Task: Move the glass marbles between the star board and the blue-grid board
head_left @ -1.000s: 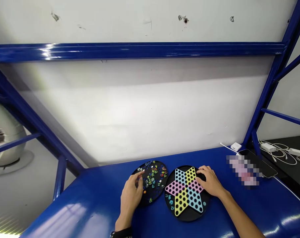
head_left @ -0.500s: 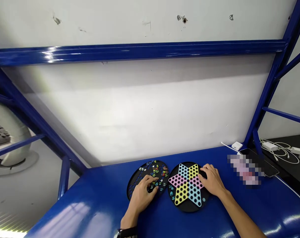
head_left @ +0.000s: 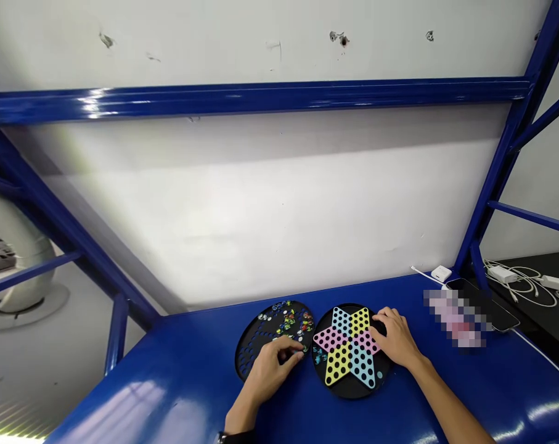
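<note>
Left hand [head_left: 269, 371]: thumb and forefinger are brought nearly together over the near right edge of the perforated black tray [head_left: 249, 345]; whether a marble is pinched cannot be told.
Right hand [head_left: 394, 336]: thumb and fingers are spread at the right edge of the Chinese checkers board [head_left: 350, 345].
Star: yellow, pink and blue points are shown on that board, laid right of the tray.
Marbles: blue ones [head_left: 320, 356] are gathered at the board's left edge; mixed ones [head_left: 292, 320] are scattered across the tray.
Blue table [head_left: 191, 351]: a phone [head_left: 495, 308] is laid at far right.

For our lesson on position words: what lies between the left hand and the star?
Between the left hand and the star lie the left tray's rim and blue marbles on the right tray, seen in the head view.
</note>
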`<state>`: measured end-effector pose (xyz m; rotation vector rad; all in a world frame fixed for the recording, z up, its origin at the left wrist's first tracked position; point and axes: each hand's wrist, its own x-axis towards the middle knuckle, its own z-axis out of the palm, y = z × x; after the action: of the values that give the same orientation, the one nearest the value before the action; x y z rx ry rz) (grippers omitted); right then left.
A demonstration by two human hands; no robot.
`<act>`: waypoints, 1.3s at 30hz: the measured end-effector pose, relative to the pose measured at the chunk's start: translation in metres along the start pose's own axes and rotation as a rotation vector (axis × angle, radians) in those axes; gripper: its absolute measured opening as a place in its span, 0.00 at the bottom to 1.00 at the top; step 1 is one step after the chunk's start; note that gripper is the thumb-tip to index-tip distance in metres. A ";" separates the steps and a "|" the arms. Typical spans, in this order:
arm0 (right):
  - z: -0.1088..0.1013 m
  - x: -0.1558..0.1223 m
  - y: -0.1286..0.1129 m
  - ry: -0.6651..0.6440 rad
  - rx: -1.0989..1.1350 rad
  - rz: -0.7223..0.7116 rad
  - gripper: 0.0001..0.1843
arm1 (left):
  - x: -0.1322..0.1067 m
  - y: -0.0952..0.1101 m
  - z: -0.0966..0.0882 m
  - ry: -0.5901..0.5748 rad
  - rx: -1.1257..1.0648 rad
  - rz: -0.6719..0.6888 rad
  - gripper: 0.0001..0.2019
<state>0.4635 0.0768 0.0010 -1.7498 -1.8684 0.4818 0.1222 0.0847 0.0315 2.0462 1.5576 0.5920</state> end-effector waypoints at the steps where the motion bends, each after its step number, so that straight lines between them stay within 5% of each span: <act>1: 0.000 0.000 0.000 0.000 -0.003 0.000 0.16 | 0.000 0.000 0.000 -0.021 0.008 -0.003 0.15; 6: 0.000 0.000 0.000 0.008 -0.016 0.002 0.15 | 0.001 -0.002 0.005 -0.033 0.048 -0.006 0.15; 12: -0.003 -0.001 -0.003 -0.015 0.009 0.012 0.16 | 0.002 0.014 0.010 0.123 -0.021 0.021 0.18; 18: -0.002 0.000 -0.001 0.006 -0.009 0.008 0.15 | -0.001 0.034 0.010 -0.131 -0.182 0.071 0.14; 23: -0.002 0.000 -0.001 -0.004 0.012 0.009 0.15 | -0.001 0.030 0.013 -0.147 -0.204 -0.013 0.15; 26: -0.003 -0.001 -0.002 -0.009 0.028 0.015 0.14 | 0.001 0.027 0.014 -0.047 -0.175 0.006 0.17; 30: -0.003 0.000 -0.002 -0.008 0.037 0.017 0.15 | 0.005 0.014 0.008 0.245 -0.136 0.047 0.17; 34: -0.002 0.000 0.000 -0.005 0.035 0.010 0.15 | 0.006 -0.005 -0.005 0.551 -0.004 -0.131 0.17; 36: -0.002 0.000 0.001 -0.010 0.035 0.007 0.15 | 0.003 -0.010 -0.011 0.583 0.062 -0.256 0.16; 39: -0.002 0.000 0.000 -0.010 0.035 0.007 0.15 | -0.001 -0.010 -0.016 0.403 0.101 -0.373 0.14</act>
<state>0.4649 0.0761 0.0028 -1.7349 -1.8501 0.5245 0.1052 0.0881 0.0379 1.7041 2.1764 0.8252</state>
